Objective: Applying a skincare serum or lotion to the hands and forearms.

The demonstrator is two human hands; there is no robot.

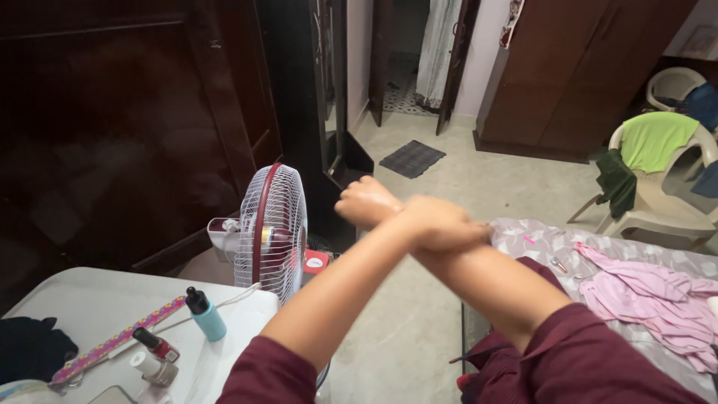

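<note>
My arms cross in front of me, both in maroon sleeves pushed up. My left hand (443,223) is wrapped around my right wrist, and the skin there looks shiny. My right hand (365,200) sticks out to the left beyond it, curled into a loose fist with nothing in it. Below my left arm, on a white table (90,299), stand a teal bottle with a black cap (205,314) and two small bottles (153,355). A patterned strip (112,343) lies next to them.
A white and red table fan (269,230) stands at the table's far edge. A bed with pink clothes (643,295) is at the right. Behind it stands a plastic chair with a green cloth (658,161), and a dark mat (411,158) lies by the doorway.
</note>
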